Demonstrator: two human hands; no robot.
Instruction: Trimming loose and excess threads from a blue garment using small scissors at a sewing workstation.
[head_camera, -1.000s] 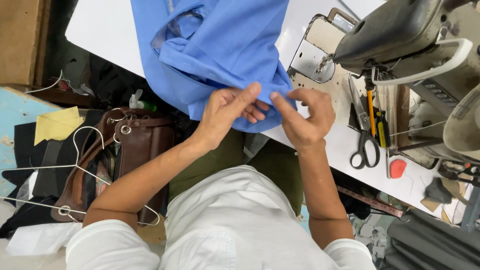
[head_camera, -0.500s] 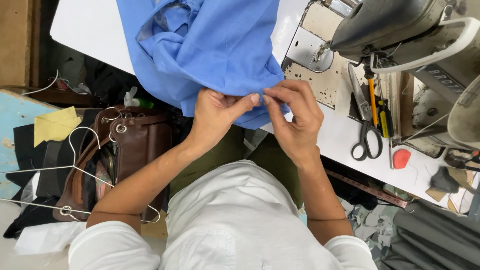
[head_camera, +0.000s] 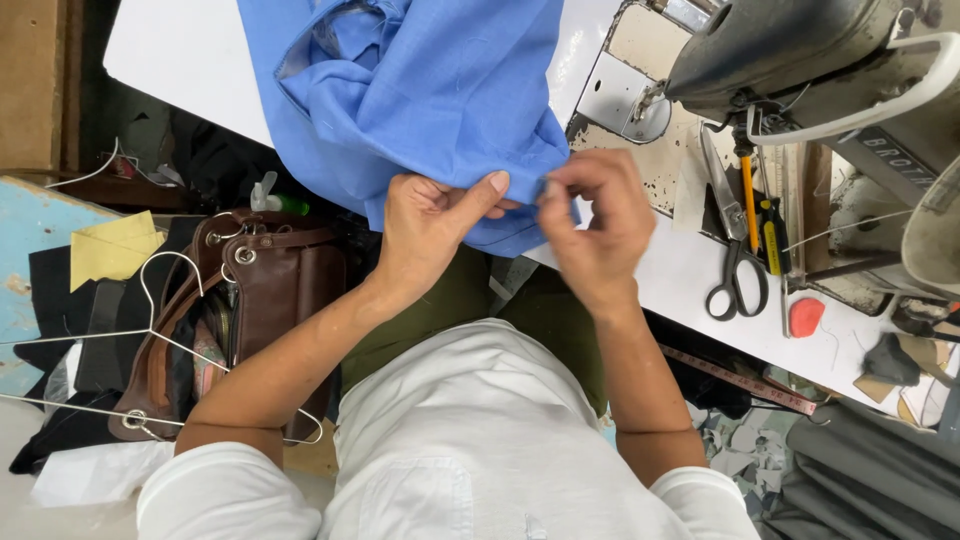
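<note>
Head view, both hands' grip (left hand, right hand) pinching blue fabric edge.

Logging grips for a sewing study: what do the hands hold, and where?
Both the left hand and right hand pinch the blue cloth at its near edge.

A single camera worn on the person's head looks almost straight down over their white-shirted chest and forearms. It sits close above the left hand and right hand, which meet at the middle of the frame over blue cloth on a white table. The sewing machine fills the upper right corner, and a brown bag lies low on the left beside the person.
</note>
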